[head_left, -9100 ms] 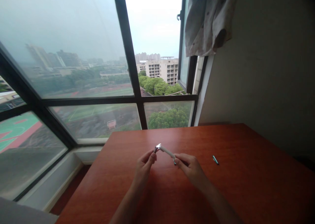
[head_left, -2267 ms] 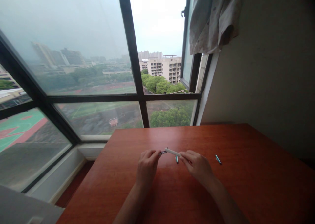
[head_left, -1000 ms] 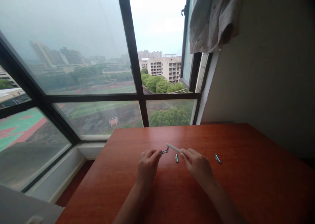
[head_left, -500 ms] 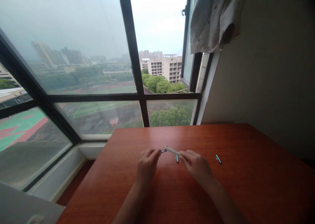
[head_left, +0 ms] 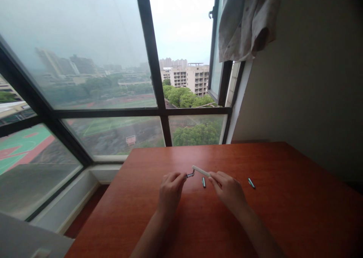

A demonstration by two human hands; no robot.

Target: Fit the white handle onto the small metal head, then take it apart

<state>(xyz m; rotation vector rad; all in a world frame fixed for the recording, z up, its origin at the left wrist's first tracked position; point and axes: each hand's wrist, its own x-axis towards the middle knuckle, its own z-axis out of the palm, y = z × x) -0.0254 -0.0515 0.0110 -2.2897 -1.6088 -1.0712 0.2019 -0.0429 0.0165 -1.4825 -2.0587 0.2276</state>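
Both of my hands meet over the middle of a reddish wooden table. My right hand pinches the near end of a slim white handle, tilted up off the table. A small metal hooked part sticks out of the handle's far end. My left hand is closed with its fingertips at that metal part. A small teal piece lies on the table just under the handle. A second teal piece lies to the right of my right hand.
The table stands against a large dark-framed window and a plain wall on the right. A light cloth hangs at the top right. Left of the table the floor drops away beside the window sill.
Over the last half second the white handle has tipped up slightly, away from the table. Both hands stay in place, and both teal pieces lie where they were.
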